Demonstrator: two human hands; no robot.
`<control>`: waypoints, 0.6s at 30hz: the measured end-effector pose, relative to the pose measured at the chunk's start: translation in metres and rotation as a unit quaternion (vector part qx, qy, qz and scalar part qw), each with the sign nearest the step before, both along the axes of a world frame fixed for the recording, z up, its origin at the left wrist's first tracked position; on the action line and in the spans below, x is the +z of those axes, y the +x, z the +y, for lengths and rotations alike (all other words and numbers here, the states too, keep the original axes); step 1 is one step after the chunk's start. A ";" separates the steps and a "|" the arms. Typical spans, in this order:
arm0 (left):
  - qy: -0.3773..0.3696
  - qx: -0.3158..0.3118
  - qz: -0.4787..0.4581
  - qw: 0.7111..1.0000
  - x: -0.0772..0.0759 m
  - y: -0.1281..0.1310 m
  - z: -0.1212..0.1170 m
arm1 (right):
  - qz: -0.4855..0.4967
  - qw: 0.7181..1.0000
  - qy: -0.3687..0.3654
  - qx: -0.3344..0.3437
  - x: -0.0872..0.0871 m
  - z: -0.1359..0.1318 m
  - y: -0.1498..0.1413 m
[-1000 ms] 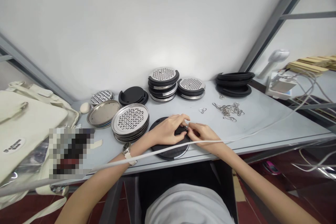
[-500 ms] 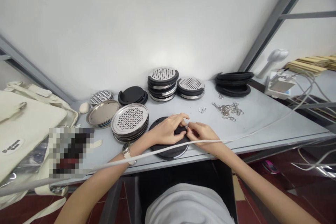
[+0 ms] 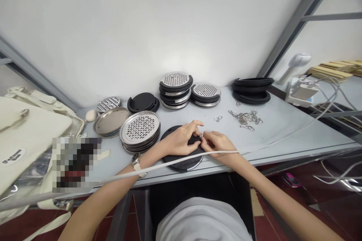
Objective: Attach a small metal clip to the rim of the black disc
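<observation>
A black round disc (image 3: pixel 185 165) with a thin metal rim lies flat near the table's front edge. My left hand (image 3: pixel 179 139) rests over it, fingers and thumb curled about its right side. Close by, my right hand (image 3: pixel 219 144) is closed in a pinch at that same edge. A small shiny metal clip (image 3: pixel 201 136) shows between the fingertips, mostly hidden. Loose wire clips (image 3: pixel 247 117) lie in a pile to the right, with a single clip (image 3: pixel 218 118) nearer my right hand.
Perforated metal grater plates (image 3: pixel 141 126) are stacked at left, beside plain metal plates (image 3: pixel 111 120). Black-rimmed grater stacks (image 3: pixel 175 92) and black rings (image 3: pixel 251 94) stand along the wall. A white cable (image 3: pixel 169 162) crosses before my wrists. A cream bag (image 3: pixel 31 128) sits at left.
</observation>
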State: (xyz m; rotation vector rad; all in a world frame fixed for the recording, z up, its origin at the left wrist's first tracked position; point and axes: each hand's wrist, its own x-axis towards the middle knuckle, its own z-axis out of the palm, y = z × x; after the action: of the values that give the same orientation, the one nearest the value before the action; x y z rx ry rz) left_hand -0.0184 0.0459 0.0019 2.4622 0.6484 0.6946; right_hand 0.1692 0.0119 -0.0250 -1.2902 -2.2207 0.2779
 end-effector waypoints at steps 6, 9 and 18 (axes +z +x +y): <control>-0.006 0.002 0.002 1.000 -0.001 0.000 0.000 | 0.000 1.000 0.011 0.001 0.000 0.000 0.000; -0.011 0.001 0.001 1.000 0.000 0.000 0.000 | 0.001 1.000 0.012 0.002 0.000 0.000 0.000; -0.012 -0.004 -0.001 1.000 0.001 0.000 0.000 | -0.006 0.999 0.038 0.001 0.000 -0.001 -0.002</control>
State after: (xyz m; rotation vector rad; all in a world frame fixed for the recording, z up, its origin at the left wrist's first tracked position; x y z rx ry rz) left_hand -0.0189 0.0455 0.0029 2.4403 0.6421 0.6830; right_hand 0.1675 0.0113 -0.0254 -1.2510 -2.2210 0.1845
